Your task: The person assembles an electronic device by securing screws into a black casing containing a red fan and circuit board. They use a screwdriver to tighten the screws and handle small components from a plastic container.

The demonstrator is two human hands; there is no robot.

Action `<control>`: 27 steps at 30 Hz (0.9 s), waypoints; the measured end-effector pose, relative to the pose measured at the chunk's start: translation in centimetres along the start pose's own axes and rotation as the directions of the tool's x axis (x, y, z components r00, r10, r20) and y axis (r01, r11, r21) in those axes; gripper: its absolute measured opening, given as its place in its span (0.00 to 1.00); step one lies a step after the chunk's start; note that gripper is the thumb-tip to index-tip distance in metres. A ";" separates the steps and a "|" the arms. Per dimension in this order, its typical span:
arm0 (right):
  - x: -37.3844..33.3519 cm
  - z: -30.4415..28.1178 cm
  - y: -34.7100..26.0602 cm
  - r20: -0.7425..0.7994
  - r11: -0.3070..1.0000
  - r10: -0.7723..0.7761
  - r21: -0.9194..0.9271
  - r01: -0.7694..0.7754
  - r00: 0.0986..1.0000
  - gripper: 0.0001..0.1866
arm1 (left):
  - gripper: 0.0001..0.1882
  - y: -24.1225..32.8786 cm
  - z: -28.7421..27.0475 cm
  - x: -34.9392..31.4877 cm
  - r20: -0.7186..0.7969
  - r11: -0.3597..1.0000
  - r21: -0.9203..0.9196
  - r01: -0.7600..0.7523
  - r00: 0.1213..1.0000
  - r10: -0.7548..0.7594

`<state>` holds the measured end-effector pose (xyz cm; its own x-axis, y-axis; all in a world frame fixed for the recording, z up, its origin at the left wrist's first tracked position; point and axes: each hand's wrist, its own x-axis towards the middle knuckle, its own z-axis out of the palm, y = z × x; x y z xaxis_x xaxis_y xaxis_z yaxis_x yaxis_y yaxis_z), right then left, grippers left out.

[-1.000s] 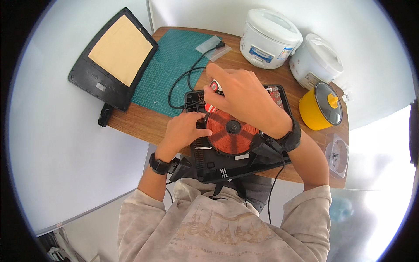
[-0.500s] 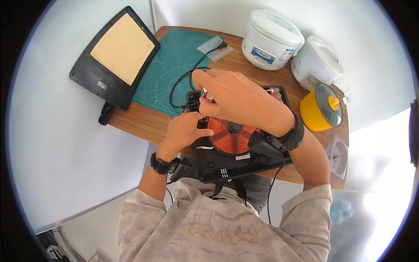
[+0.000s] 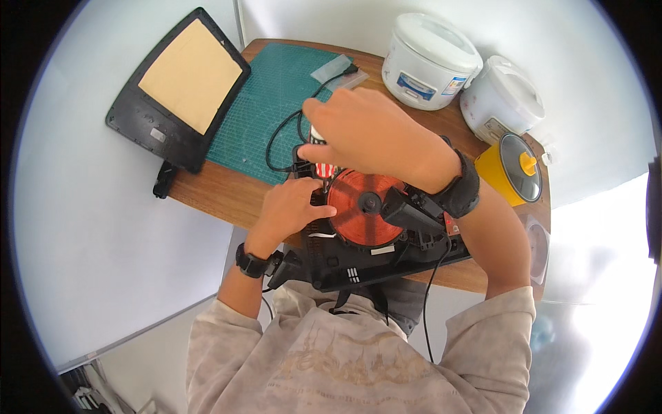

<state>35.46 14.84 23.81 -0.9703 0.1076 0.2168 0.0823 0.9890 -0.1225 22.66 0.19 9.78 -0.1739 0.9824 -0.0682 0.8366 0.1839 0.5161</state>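
An opened induction cooker base [image 3: 338, 277] lies at the table's front edge, its copper coil [image 3: 352, 224] exposed. My right hand [image 3: 369, 134] is closed around the upper part of a screwdriver with a red-and-white handle [image 3: 325, 170]. The screwdriver stands nearly upright over the base's far left corner, beside the coil. My left hand [image 3: 291, 210] rests at the base's left side, thumb stretched out to the coil's edge and forefinger beside the screwdriver's lower end. Its other fingers are partly hidden. I cannot see what the screwdriver's tip touches.
The cooker's black top panel [image 3: 131, 134] leans at the left. A power cord [image 3: 270, 141] curls over the green cutting mat [image 3: 265, 90] and a plastic bag [image 3: 331, 69]. Two white rice cookers [image 3: 431, 65] and a yellow pot [image 3: 498, 169] stand at the right.
My right hand has risen a little and its fingers have shifted on the screwdriver, so more of the handle shows. My left hand stays almost where it was.
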 end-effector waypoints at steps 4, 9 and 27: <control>0.5 -1.8 -1.6 0.122 0.968 0.225 -0.138 -0.208 0.967 0.18 | 0.30 -0.2 0.3 -0.2 -0.049 1.000 -0.013 -0.018 0.999 0.018; -0.6 0.2 -1.5 -0.188 0.997 0.037 -0.058 -0.049 0.982 0.15 | 0.30 -0.1 0.0 -0.1 -0.027 0.998 -0.069 -0.002 1.000 0.000; -1.0 -0.2 -1.6 -0.141 0.999 -0.004 -0.043 -0.002 0.990 0.17 | 0.24 -0.5 0.9 -0.2 -0.132 0.996 -0.062 -0.056 0.990 0.048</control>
<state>36.30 13.18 23.96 -0.9289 0.1164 0.3515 0.0936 0.9923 -0.0813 22.70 -0.11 8.76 -0.2007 0.9772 0.0696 0.8110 0.1259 0.5714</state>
